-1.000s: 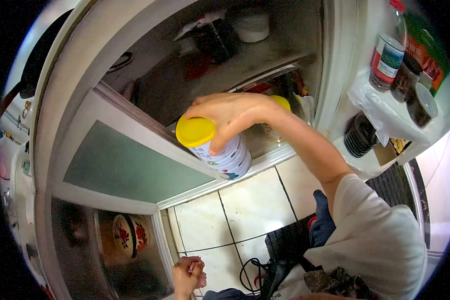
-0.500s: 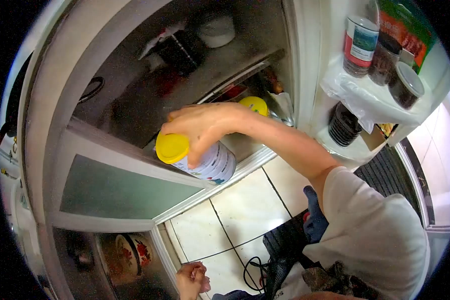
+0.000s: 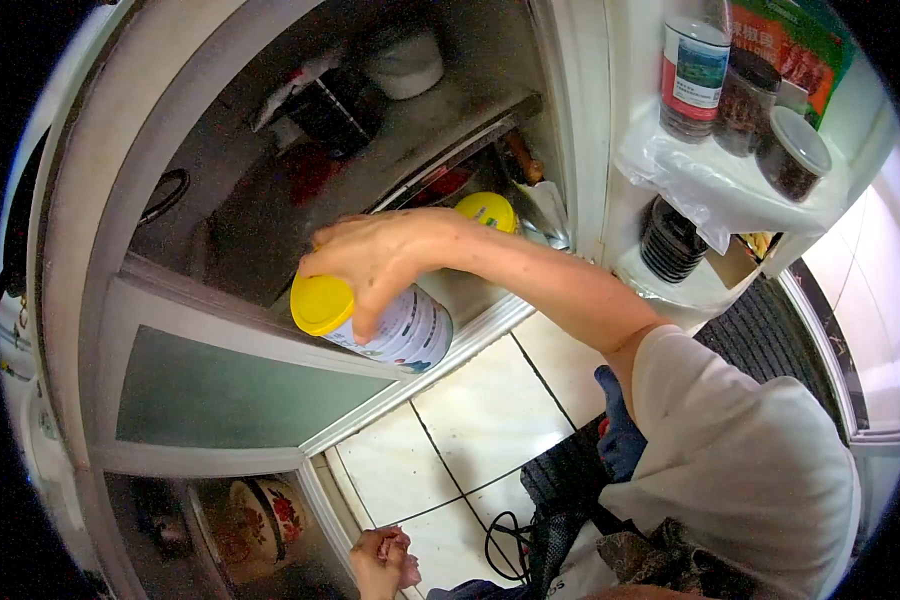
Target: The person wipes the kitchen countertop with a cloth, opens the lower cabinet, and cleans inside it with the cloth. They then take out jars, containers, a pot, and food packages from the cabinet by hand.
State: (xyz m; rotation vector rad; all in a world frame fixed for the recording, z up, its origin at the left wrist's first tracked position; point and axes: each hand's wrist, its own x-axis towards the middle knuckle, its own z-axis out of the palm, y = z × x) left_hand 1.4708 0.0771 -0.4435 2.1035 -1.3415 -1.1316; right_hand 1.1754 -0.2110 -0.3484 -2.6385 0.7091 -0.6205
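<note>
Head view: two hands are visible, both the wearer's, together with two yellow-topped containers. The right hand (image 3: 385, 255), at the end of one bare forearm and one white sleeve (image 3: 740, 410), is spread around one pale printed can (image 3: 415, 330); the thumb lies along the near side and the fingers reach over the far side, where their tips are partly hidden. The grip is closed to the width of the can, just below its single yellow lid (image 3: 322, 304). The can is at the cabinet opening, above the frame of one grey-green panel (image 3: 240, 390); whether its base touches the sill cannot be told. The second yellow-topped container (image 3: 488, 210) is inside the cabinet, beyond the right forearm and partly covered by it. The left hand (image 3: 372, 565), at the lower edge, has its fingers curled around one pinkish crumpled bundle (image 3: 408, 565). One white round container (image 3: 405, 65) is deeper in the cabinet, and one flower-patterned vessel (image 3: 270, 520) occupies the lower compartment. At the right, one upper shelf bears one bottle (image 3: 694, 80), two dark-filled jars (image 3: 746, 105) and one green-and-red packet (image 3: 795, 55); below is one stack of black containers (image 3: 673, 240), its tiers too small to count.
</note>
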